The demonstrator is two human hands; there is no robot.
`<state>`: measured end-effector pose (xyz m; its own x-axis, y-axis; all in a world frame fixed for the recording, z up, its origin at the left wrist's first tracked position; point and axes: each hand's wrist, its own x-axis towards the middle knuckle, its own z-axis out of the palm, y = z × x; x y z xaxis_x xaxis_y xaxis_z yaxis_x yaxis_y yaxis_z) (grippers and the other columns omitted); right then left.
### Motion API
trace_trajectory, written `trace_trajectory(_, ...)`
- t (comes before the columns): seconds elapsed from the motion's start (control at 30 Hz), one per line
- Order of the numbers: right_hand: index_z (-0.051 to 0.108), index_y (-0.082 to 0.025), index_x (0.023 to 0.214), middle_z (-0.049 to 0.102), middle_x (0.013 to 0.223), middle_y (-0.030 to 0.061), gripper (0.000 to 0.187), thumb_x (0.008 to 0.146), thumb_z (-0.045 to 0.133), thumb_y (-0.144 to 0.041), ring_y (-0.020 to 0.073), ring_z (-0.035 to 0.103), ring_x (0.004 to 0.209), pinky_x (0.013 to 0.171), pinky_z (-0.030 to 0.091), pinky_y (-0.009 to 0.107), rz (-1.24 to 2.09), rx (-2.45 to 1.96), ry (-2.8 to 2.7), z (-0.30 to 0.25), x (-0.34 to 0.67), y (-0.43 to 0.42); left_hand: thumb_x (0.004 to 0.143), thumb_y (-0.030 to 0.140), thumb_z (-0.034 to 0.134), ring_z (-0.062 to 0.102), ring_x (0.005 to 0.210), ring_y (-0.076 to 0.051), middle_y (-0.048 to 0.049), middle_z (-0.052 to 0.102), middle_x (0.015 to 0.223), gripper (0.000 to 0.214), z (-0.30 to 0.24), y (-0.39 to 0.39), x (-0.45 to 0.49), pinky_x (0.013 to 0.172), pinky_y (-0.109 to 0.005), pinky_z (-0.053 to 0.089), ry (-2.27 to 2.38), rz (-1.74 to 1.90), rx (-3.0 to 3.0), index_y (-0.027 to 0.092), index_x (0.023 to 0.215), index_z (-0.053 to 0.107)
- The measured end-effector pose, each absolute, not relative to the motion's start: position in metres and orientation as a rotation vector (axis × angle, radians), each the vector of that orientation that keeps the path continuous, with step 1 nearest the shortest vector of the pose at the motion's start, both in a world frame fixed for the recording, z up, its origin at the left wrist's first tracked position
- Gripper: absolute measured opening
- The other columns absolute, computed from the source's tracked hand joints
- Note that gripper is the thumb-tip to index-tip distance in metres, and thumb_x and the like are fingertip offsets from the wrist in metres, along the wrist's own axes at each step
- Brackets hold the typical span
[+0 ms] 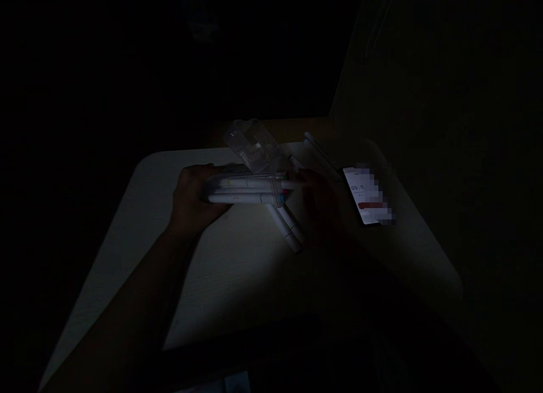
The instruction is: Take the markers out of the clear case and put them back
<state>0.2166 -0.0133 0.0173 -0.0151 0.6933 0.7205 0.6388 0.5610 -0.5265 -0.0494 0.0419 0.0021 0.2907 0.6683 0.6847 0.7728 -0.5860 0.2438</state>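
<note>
Left hand (190, 199) grasping clear plastic marker case (277, 190) sideways over pale wood-grain tabletop (212, 268); right hand (321, 198), dim, pinching slim white marker (293, 185) at its mouth—best kept level, marker slid straight lengthwise.

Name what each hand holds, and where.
Left hand: clear marker case, by its left end. Right hand: apparently a white marker, by its outer end.

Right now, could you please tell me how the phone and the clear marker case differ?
The phone lies on the table, while the marker case is in the left hand. The phone has a lit screen, whereas the marker case is see-through and holds white markers. Both are elongated.
</note>
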Motion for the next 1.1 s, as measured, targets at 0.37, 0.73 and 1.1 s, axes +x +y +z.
trace_trajectory(0.37, 0.025, -0.014, 0.140, 0.037, 0.142, 0.0116, 0.052, 0.090, 0.029, -0.025, 0.0180, 0.032, 0.134, 0.112, 0.031, 0.041, 0.270, -1.162, -1.875, 0.012, 0.212, -0.017, 0.065, 0.044, 0.070, 0.051, 0.108, -0.023, -0.0075, 0.053, 0.116, 0.057, 0.004, 0.041, -0.048, 0.093, -0.042, 0.044, -1.355, -1.184, -2.419, 0.020, 0.113, 0.052)
trace_trajectory(0.73, 0.013, -0.010, 0.145, 0.016, 0.151, 0.0069, 0.069, 0.079, 0.030, -0.004, 0.0176, 0.015, 0.140, 0.117, 0.021, 0.038, 0.353, -1.216, -2.050, 0.004, 0.205, -0.018, 0.062, 0.042, 0.073, 0.052, 0.107, -0.023, -0.0088, 0.054, 0.115, 0.059, 0.003, 0.041, -0.048, 0.091, -0.039, 0.045, -1.327, -1.185, -2.399, 0.021, 0.114, 0.053)
trace_trajectory(1.1, 0.022, -0.002, 0.141, 0.017, 0.151, 0.0129, 0.064, 0.077, 0.028, -0.004, 0.0174, 0.008, 0.142, 0.118, 0.015, 0.039, 0.389, -1.302, -2.110, 0.005, 0.203, -0.017, 0.064, 0.040, 0.073, 0.052, 0.107, -0.022, -0.0091, 0.053, 0.115, 0.059, 0.002, 0.043, -0.048, 0.092, -0.038, 0.045, -1.287, -1.192, -2.403, 0.019, 0.115, 0.052)
